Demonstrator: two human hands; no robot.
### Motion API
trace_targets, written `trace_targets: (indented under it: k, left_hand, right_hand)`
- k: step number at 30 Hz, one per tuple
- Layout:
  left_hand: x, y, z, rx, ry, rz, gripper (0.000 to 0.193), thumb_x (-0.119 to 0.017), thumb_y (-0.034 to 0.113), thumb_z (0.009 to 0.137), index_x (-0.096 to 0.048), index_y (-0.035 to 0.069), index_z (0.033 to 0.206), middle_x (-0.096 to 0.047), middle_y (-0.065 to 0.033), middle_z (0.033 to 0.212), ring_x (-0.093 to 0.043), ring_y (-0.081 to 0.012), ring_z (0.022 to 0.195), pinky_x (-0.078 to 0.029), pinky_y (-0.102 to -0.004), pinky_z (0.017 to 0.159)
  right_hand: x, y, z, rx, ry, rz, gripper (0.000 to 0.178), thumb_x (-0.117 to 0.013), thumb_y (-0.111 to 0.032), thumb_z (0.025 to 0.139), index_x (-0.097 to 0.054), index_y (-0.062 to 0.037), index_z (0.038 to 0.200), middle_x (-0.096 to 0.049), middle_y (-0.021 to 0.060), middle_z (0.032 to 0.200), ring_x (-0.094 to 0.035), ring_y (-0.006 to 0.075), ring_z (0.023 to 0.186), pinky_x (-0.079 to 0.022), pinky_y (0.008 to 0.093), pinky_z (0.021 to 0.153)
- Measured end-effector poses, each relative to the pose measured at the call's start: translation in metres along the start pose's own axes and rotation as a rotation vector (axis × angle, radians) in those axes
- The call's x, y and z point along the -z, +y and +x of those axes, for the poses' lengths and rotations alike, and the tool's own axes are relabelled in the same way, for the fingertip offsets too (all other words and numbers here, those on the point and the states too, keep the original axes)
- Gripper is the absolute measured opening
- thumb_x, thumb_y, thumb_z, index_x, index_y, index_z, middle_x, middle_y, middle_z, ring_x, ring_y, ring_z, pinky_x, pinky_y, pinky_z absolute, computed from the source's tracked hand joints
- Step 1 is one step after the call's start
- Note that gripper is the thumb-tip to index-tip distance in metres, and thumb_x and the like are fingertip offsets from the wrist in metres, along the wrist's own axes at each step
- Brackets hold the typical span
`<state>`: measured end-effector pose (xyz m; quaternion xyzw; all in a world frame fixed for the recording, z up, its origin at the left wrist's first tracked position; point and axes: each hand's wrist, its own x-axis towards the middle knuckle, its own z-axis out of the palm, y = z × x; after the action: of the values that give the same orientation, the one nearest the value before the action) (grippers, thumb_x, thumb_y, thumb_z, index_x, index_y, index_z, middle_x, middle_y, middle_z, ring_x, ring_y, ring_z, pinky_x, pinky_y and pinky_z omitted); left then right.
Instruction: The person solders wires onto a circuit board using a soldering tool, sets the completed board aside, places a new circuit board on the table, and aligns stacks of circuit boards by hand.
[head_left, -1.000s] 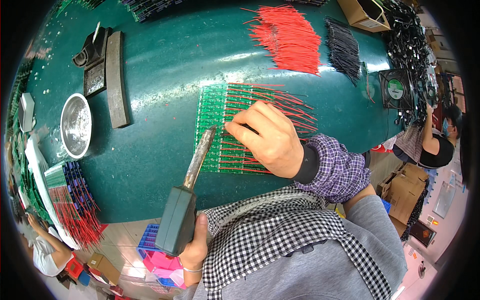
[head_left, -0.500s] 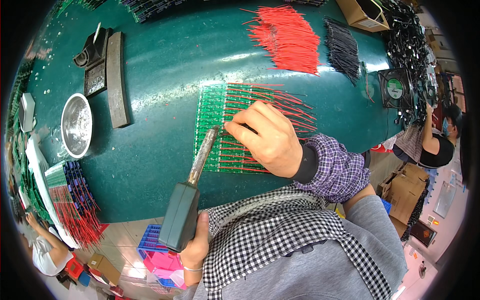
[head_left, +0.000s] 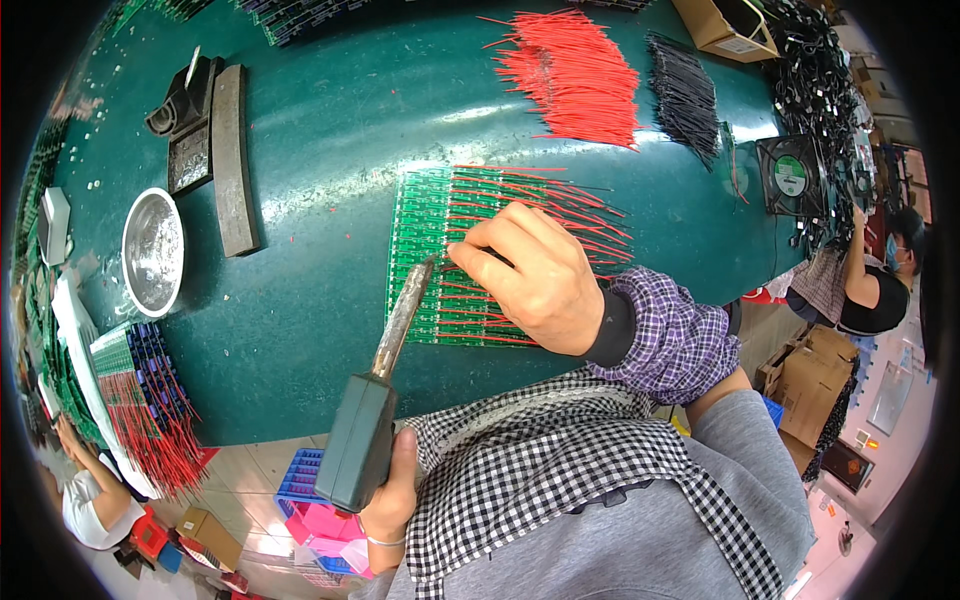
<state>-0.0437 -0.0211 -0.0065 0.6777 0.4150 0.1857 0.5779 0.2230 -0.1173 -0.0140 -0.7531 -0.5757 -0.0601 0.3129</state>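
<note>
The board (head_left: 416, 215) lies flat on the green table (head_left: 310, 340), directly in front of the person. It is a green panel of small, repeating units, set in rows and marked with pale pads and lines. A pale seam runs from far edge to near edge. Red wires (head_left: 590, 205) start along this seam, cross the right part of the board and fan out past its right edge.

Left hand (head_left: 392, 488): closed around the dark grey-green handle of the iron (head_left: 358, 430). The iron's stained metal shaft points up and right; its tip is over the board, just left of the other hand's fingertips. (From where I stand, contact between tip and board cannot be confirmed.)

Right hand (head_left: 535, 275): over the board, thumb and forefinger drawn into a narrow pinch at the seam. Whether a wire is between them, I cannot tell.

Markings: the black fan (head_left: 768, 160) at the right carries a round green label (head_left: 790, 177) with pale print. The open box (head_left: 712, 28) at the far edge has a small white label (head_left: 740, 47). Both are too small to read.

Change from half a second earlier: the iron has shifted slightly down and left, toward the person. The board and the right hand hold nearly the same position.
</note>
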Motion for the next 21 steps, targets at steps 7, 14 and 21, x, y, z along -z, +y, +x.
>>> trace_targets:
  k: [7, 14, 21]
  left_hand:
    - [0.000, -0.001, 0.001, -0.022, 0.036, 0.005, 0.045, -0.070, -0.013, 0.081, -0.060, -0.004, 0.123, -0.066, -0.0126, 0.109, -0.059, -0.0113, 0.070, -0.046, -0.0232, 0.055]
    - [0.057, 0.030, 0.034, -0.611, 0.698, -0.003, 0.018, -0.070, 0.004, 0.089, -0.066, -0.009, 0.101, -0.065, -0.0192, 0.104, -0.054, -0.0146, 0.065, -0.045, -0.0284, 0.060]
    - [0.047, 0.037, 0.074, -0.350, 0.674, 0.025, 0.036, -0.074, -0.001, 0.083, -0.064, -0.011, 0.117, -0.069, -0.0127, 0.093, -0.040, -0.0074, 0.052, -0.032, -0.0234, 0.048]
  right_hand:
    - [-0.001, 0.000, 0.001, 0.009, 0.006, 0.010, 0.029, -0.066, -0.004, 0.071, -0.068, 0.0033, 0.098, -0.064, 0.0117, 0.093, -0.061, 0.0264, 0.080, -0.053, 0.0366, 0.068]
    - [0.000, -0.001, 0.002, 0.014, -0.001, 0.015, 0.029, -0.066, -0.004, 0.071, -0.068, 0.0026, 0.099, -0.063, 0.0115, 0.093, -0.061, 0.0262, 0.081, -0.053, 0.0366, 0.069]
    - [-0.003, 0.002, -0.003, 0.006, 0.020, -0.003, 0.029, -0.068, -0.004, 0.072, -0.069, 0.0022, 0.100, -0.064, 0.0109, 0.093, -0.061, 0.0255, 0.080, -0.052, 0.0361, 0.068]
